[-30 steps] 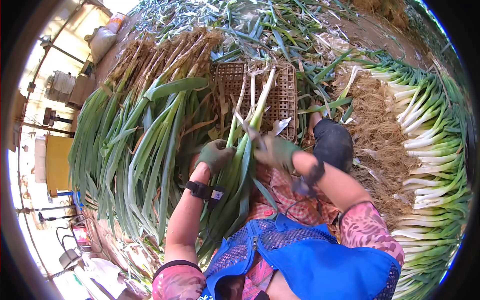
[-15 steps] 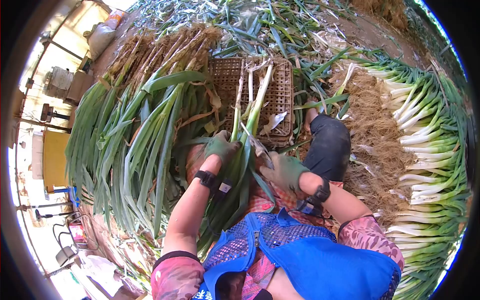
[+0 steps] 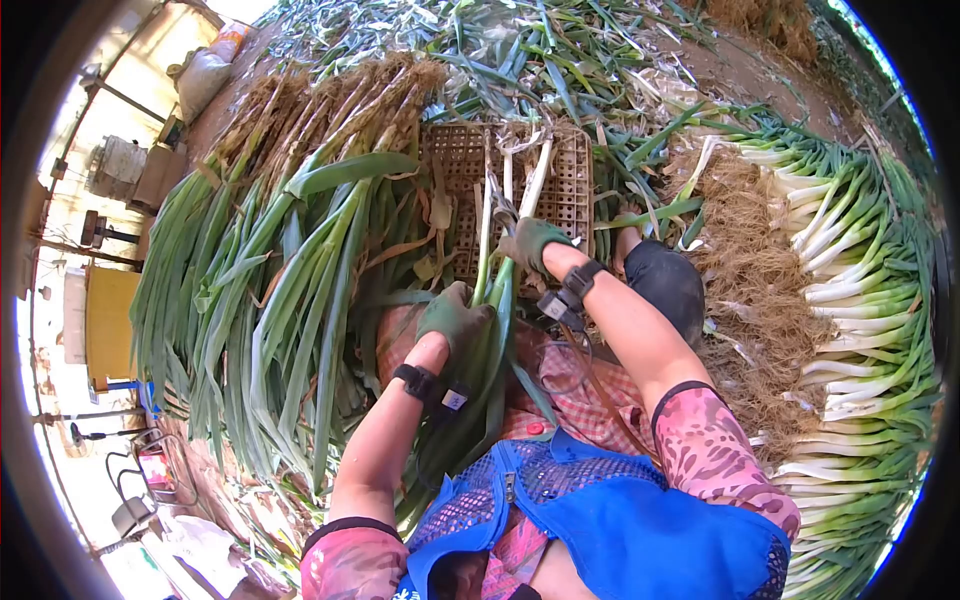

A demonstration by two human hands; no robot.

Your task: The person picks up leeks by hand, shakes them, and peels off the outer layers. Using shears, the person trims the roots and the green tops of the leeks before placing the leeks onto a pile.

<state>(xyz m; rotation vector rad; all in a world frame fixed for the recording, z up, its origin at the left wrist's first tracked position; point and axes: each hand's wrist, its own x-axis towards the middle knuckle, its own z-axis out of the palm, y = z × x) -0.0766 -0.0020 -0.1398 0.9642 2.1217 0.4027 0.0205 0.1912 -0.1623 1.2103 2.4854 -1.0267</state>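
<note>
My left hand [image 3: 455, 318], in a green glove, is closed around the leaves of a few leeks [image 3: 483, 345] that point away from me. Their pale stalks [image 3: 538, 178] and roots lie over a brown plastic crate [image 3: 572, 185]. My right hand [image 3: 535, 243], also gloved, grips a metal tool [image 3: 505, 212], its slim tip beside the stalks above the crate. What kind of tool it is, I cannot make out for sure.
At left lies a big heap of untrimmed leeks [image 3: 290, 260]. A long row of white-stemmed leeks [image 3: 845, 290] curves along the right, roots [image 3: 760, 270] inward. Loose leaves [image 3: 500, 45] cover the ground ahead. Sacks [image 3: 203, 80] stand at the upper left.
My right hand has moved forward and left with the tool, from near my lap to the stalks over the crate. My left hand has moved slightly back towards me, still around the leeks.
</note>
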